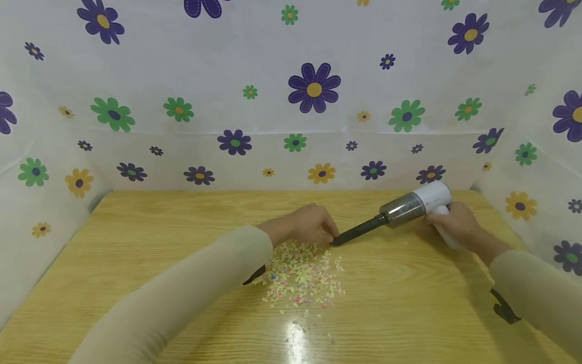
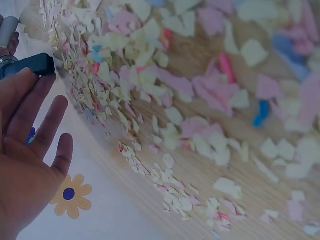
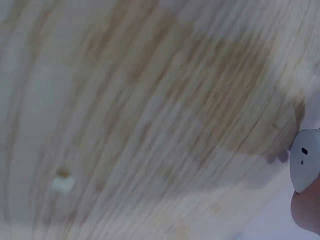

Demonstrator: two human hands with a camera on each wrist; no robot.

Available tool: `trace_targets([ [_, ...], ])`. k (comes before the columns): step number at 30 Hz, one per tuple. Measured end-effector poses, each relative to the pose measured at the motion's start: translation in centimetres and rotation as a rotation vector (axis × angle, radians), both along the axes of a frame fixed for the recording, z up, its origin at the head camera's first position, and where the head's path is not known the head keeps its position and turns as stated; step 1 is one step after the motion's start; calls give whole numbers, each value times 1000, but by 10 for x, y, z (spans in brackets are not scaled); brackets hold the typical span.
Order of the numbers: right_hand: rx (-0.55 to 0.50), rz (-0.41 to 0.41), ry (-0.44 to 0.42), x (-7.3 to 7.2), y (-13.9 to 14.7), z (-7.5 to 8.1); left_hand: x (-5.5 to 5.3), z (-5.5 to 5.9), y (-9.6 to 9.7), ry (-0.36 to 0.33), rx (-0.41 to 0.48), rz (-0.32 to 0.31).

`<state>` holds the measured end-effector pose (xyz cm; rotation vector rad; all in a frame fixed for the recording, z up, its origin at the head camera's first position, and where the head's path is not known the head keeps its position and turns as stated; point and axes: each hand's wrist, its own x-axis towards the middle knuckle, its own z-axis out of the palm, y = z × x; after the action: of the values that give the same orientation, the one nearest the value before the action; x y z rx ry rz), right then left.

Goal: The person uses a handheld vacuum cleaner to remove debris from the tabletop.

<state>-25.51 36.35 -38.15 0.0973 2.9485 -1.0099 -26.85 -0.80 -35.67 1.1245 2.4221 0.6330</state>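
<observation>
A white handheld vacuum [image 1: 432, 196] with a clear grey dust cup and a long black nozzle [image 1: 361, 230] is held at a slant over the table's right half. My right hand [image 1: 456, 222] grips its white handle; in the right wrist view only the handle's end [image 3: 305, 157] and part of a finger [image 3: 307, 205] show. At the nozzle's tip [image 2: 40, 64], my left hand [image 1: 311, 225] pinches it between thumb and index finger, with the other fingers extended in the left wrist view. Beneath and in front of that hand lies a scatter of paper confetti [image 1: 302, 273], mostly pale yellow, with pink and blue bits.
The wood-grain table [image 1: 150, 237] carries the confetti in its middle. A white flowered sheet [image 1: 273, 60] hangs behind and on both sides. One stray pale scrap [image 3: 63, 184] lies on the tabletop in the right wrist view.
</observation>
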Motion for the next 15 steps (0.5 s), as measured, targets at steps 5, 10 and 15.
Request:
trace_targets([
  [5, 1, -39, 11, -3, -7, -1, -1, -1, -1, 71, 27, 92],
  [10, 4, -52, 24, -4, -15, -3, -3, -4, -2, 121, 24, 161],
  [15, 27, -42, 17, -5, -24, -1, -4, -7, -5, 134, 6, 212],
])
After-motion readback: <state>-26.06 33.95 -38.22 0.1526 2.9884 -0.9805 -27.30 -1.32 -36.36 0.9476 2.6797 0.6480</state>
